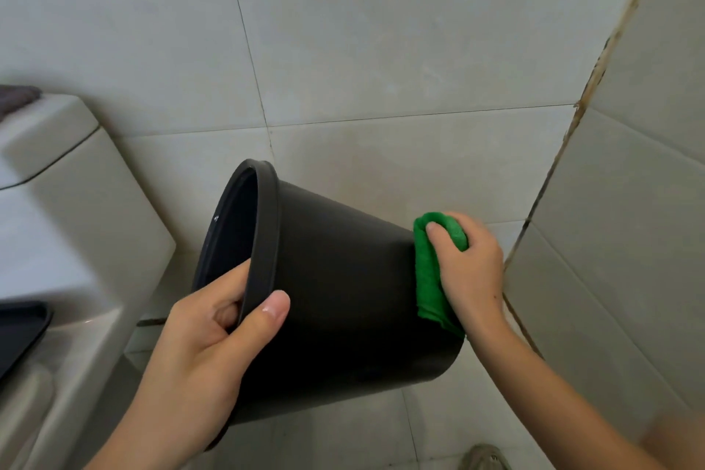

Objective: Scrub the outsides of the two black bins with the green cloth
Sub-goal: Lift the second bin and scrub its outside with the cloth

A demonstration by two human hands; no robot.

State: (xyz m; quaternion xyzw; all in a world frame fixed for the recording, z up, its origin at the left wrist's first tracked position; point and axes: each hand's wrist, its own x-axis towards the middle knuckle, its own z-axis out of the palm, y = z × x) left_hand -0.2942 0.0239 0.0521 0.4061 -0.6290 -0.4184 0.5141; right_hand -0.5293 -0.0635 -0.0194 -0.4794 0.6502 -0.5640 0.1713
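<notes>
Black plastic, head view: a bin point(343, 290) held off the tiled floor point(400, 164), tipped on its side, mouth to the left and base to the right
Axis: long axis runs left to right, rising slightly toward the rim point(267, 237), so the side wall faces the camera
Left hand point(213, 340): clamped on the rim at its near edge, thumb lying on the outside wall, fingers curled inside the mouth; this hand carries the bin
Right hand point(469, 271): fingers and thumb closed round a bunched green cloth point(429, 271), pressing it flat against the base end
Cloth to bin: touching, at the far right end of the long axis, opposite the gripped rim
Key relation: the unwiped side wall lies to the left of the cloth, between the two hands; the right hand is the nearer one to it and is free to travel, the left is fixed as the anchor
Step, as judged: scrubbing the base of one bin; the wall toward the rim looks like the next stretch
Second bin: not in view
Surroundings: toilet cistern point(76, 202) at left, a dark flat object point(19, 328) at the left edge, a shoe point(484, 458) at the bottom edge
Risk, as judged: a hard push along the axis could lever the rim against the left thumb
</notes>
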